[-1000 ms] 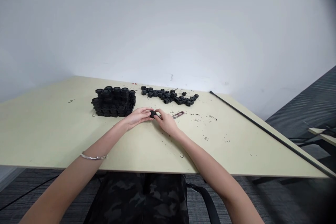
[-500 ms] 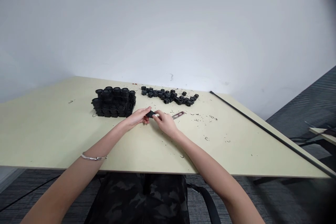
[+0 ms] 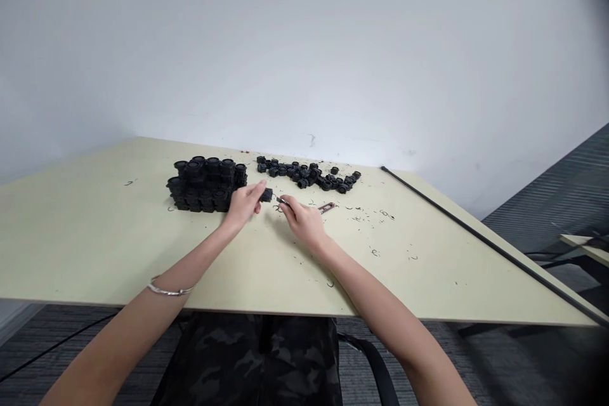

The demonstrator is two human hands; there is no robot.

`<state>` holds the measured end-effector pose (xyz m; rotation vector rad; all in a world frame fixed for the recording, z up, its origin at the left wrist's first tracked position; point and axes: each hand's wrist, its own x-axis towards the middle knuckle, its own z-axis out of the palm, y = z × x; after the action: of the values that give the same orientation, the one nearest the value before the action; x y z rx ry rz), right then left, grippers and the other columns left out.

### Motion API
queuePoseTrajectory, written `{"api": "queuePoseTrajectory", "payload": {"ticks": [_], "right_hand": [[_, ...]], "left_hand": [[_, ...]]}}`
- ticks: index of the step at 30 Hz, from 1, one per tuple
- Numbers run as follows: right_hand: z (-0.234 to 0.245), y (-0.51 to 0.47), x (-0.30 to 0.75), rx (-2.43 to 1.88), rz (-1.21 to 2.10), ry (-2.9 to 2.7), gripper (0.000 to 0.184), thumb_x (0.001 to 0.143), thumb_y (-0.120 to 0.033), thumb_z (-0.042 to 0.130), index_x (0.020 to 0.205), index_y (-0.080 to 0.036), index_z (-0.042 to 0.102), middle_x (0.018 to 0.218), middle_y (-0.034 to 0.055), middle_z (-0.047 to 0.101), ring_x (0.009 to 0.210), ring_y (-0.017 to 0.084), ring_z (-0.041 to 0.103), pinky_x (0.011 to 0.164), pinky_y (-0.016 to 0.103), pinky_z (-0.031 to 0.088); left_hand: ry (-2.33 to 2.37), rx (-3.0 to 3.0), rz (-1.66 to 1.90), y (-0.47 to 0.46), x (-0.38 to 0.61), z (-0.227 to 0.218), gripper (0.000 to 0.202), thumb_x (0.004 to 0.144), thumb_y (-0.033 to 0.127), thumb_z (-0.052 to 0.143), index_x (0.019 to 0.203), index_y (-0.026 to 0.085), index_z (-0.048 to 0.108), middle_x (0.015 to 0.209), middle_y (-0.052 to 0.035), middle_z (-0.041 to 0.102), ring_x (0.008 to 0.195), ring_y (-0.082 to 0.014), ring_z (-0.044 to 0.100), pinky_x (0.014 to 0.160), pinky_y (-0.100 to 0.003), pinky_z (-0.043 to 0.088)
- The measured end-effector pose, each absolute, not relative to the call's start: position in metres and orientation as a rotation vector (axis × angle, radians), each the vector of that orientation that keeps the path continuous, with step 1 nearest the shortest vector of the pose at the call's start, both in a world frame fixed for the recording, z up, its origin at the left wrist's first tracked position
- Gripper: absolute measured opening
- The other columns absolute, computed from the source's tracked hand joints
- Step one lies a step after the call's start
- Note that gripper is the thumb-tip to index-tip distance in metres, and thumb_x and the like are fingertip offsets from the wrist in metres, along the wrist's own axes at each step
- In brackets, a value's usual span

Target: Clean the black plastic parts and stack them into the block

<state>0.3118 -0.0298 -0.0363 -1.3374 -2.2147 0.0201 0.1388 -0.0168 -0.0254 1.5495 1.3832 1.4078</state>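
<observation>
- Your left hand (image 3: 243, 204) is curled, thumb and fingertips closed on a small black plastic part (image 3: 266, 195); that part sits just beside the right end of the stacked block of black parts (image 3: 204, 185), held up off the table.
- Your right hand (image 3: 303, 219) pinches a small dark pin-like piece (image 3: 283, 201) between thumb and forefinger, its other fingers loosely bent. What that piece is exactly is too small to tell.
- The two hands are near each other but not touching, and the black part and the pinched piece are just apart, both to the right of the stacked block.
- Your left hand is the one nearest the stacked block, almost touching its front right corner.
- Beyond the block to its right lies a loose, scattered row of black parts (image 3: 304, 174), behind your hands.
- A flat reddish-brown metal strip (image 3: 326, 207) lies right of the block, just past your right fingertips.
- Thin dark curled shavings (image 3: 375, 252) are strewn across the pale yellow-green tabletop (image 3: 95, 235), mostly well right of the block.
- A thin black rod (image 3: 490, 241) runs along the table's far right edge.
- A silver bracelet (image 3: 169, 290) circles your left wrist, well in front of the block.
</observation>
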Motion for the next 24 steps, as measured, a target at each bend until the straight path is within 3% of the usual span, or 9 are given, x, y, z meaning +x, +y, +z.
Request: {"api": "queuePoseTrajectory", "payload": {"ticks": [4,9,14,19,24], "right_hand": [[-0.035,-0.026,0.314,-1.392,0.032,-2.173,0.042,0.095,-0.046,0.028,0.12,-0.024,0.053,0.094,0.0058,0.071,0.077,0.019,0.064,0.063,0.023,0.036],[-0.039,-0.024,0.314,-1.409,-0.003,-2.221,0.04,0.095,-0.046,0.028,0.116,-0.025,0.055,0.088,0.0055,0.071,0.074,0.019,0.064,0.062,0.023,0.035],[-0.04,-0.025,0.313,-1.404,-0.007,-2.233,0.041,0.095,-0.046,0.027,0.115,-0.025,0.055,0.084,0.0062,0.07,0.071,0.019,0.064,0.06,0.024,0.035],[-0.038,-0.025,0.313,-1.424,-0.003,-2.258,0.041,0.095,-0.047,0.027,0.112,-0.024,0.056,0.081,0.0063,0.07,0.069,0.018,0.063,0.06,0.024,0.034],[-0.039,-0.024,0.312,-1.43,-0.05,-2.279,0.04,0.095,-0.046,0.027,0.11,-0.025,0.057,0.08,0.0054,0.07,0.07,0.019,0.063,0.059,0.024,0.033]], "left_hand": [[1.599,1.748,1.788,-0.022,0.127,-0.014,0.038,0.081,0.052,0.051,0.062,0.019,0.048,0.054,0.0027,0.046,0.053,-0.0094,0.044,0.054,-0.021,0.036],[1.617,1.721,2.0,-0.013,0.117,-0.015,0.029,0.077,0.045,0.059,0.087,0.018,0.057,0.081,-0.0016,0.054,0.073,-0.0116,0.053,0.064,-0.021,0.046],[1.568,1.703,2.146,0.0,0.109,-0.022,0.03,0.079,0.031,0.06,0.107,0.019,0.055,0.108,-0.0078,0.052,0.096,-0.0153,0.056,0.08,-0.026,0.051],[1.665,1.63,2.254,0.007,0.1,-0.027,0.043,0.077,0.019,0.06,0.117,0.02,0.046,0.114,-0.0097,0.051,0.106,-0.018,0.054,0.088,-0.03,0.049],[1.933,1.588,2.27,0.009,0.087,-0.029,0.044,0.072,0.008,0.055,0.113,0.019,0.046,0.111,-0.0094,0.055,0.109,-0.0215,0.051,0.094,-0.036,0.042]]}}
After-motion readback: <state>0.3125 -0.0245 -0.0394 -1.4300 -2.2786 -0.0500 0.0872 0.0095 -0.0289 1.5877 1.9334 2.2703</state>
